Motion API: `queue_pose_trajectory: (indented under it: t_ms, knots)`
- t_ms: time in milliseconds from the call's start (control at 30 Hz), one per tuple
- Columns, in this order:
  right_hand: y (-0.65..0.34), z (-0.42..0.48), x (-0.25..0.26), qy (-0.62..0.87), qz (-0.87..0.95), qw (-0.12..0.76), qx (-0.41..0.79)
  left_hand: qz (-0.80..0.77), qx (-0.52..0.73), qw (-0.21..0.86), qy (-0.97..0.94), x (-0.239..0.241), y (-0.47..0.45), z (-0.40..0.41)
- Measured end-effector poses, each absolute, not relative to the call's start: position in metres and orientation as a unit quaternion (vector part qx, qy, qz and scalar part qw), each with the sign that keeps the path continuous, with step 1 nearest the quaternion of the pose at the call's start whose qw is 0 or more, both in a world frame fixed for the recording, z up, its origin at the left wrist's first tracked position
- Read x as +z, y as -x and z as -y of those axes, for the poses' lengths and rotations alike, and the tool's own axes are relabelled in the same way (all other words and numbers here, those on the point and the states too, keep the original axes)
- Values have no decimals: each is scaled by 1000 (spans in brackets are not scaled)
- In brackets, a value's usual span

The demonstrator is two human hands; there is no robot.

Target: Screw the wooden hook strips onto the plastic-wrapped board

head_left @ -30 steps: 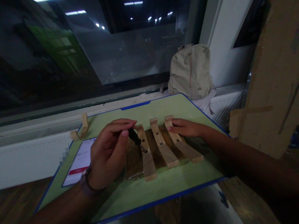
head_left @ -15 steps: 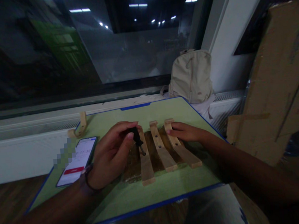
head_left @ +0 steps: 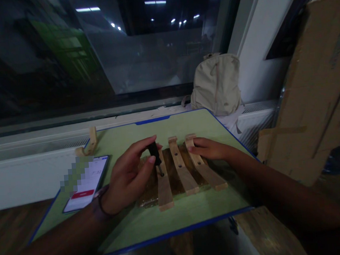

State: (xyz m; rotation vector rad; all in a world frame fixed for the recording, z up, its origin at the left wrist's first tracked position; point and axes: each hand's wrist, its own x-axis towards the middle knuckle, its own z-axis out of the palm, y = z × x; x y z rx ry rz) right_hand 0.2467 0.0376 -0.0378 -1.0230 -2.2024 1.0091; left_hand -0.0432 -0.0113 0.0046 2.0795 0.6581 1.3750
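My left hand (head_left: 129, 175) pinches a small black screwdriver (head_left: 155, 155) between thumb and fingers. Its tip stands on the leftmost of three pale wooden hook pieces (head_left: 164, 186). These pieces lie side by side across a dark wooden board (head_left: 148, 185) on a green mat (head_left: 153, 222). My right hand (head_left: 208, 148) rests on the top of the rightmost hook piece (head_left: 205, 171), fingers curled and pressing it down. The middle hook piece (head_left: 182, 170) lies untouched between them.
A phone (head_left: 86, 183) with a lit screen lies on the mat's left side. A spare wooden hook (head_left: 89, 144) sits at the mat's far left corner. A beige backpack (head_left: 217, 83) stands on the windowsill behind. Cardboard (head_left: 315, 86) leans at the right.
My left hand has tipped the screwdriver more upright over the leftmost hook piece. My right hand has stayed on the rightmost piece. The view shifted slightly.
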Motion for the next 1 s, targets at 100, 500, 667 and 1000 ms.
queue_pose_trajectory:
  t_ms: [100,500,667,1000]
  knots:
    - [-247,-39,-38,365,813,256,376,-257,492,261,-790,8,45,8]
    - [-249,-35,-36,390,806,249,368,-248,531,272,-763,10,45,16]
    - [-249,-37,-38,386,803,250,379,-206,532,276,-774,7,42,16]
    - [-250,-39,-41,380,813,257,358,-169,585,192,-770,15,40,13]
